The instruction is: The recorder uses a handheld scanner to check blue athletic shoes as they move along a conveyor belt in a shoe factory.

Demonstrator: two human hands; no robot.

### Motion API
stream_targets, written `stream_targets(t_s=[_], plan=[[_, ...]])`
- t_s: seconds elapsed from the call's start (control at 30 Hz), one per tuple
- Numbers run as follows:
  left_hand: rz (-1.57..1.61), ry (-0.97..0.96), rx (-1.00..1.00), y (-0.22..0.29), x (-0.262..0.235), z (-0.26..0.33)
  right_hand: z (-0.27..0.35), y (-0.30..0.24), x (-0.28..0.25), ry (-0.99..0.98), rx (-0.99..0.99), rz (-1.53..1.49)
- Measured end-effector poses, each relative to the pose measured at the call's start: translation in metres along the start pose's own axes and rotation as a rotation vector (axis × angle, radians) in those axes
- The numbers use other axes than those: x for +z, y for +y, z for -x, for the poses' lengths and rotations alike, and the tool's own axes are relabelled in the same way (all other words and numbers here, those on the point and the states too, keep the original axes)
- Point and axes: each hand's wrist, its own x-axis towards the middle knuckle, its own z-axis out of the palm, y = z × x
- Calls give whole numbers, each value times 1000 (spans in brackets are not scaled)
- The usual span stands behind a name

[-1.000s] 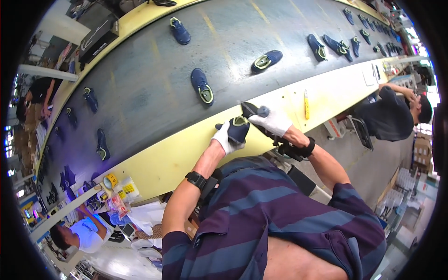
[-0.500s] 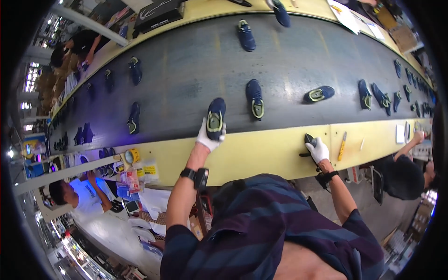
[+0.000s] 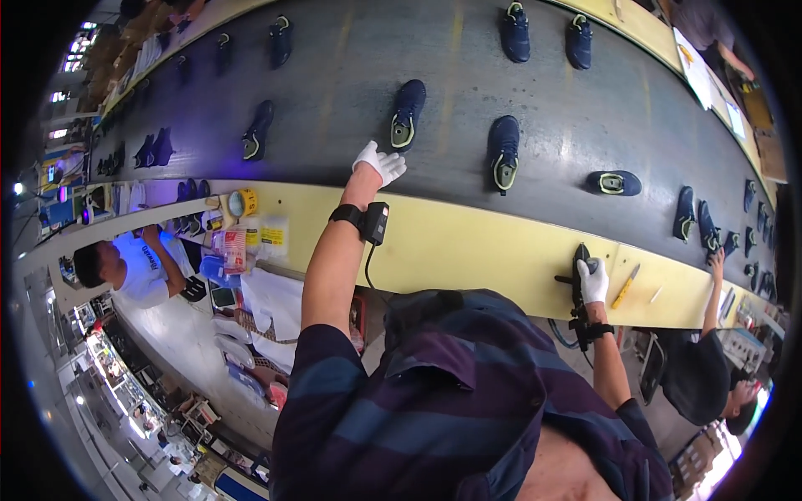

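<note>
Navy on the outside and pale green at the lining, a shoe was seen lying sole down on a wide grey belt, its toe pointed away from the worker. Just below its heel, the left hand, covered by a white glove, was held with fingers spread; whether the heel was touched could not be told. A small black box was strapped at the left wrist. The right hand, also white-gloved, was curled around a dark tool over a pale yellow bench; the tool's exact kind could not be made out. Beside that hand, a slim yellow implement was laid on the bench. Farther right along the belt, a second navy shoe was placed lengthwise and a third shoe was turned sideways. At far left, a co-worker in a white shirt was partly shown; at far right, another person in dark clothing was seen, one arm stretched toward the belt.
</note>
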Motion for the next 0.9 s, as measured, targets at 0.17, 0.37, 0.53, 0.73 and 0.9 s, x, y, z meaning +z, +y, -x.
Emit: stream_targets(t_s=[0.17,0.37,0.53,0.73,0.9], plan=[[116,-154,56,-13,31,58,0,12,-2,36,7,23],[43,-717,116,-27,122,219,1,24,-6,14,0,0],[4,-1151,222,-41,164,334,7,21,-13,22,19,41],[-60,-1403,464,-46,178,417,33,-80,-58,381,-387,192],[-178,-1364,845,-61,203,430,136,-288,-120,-409,-803,-588]])
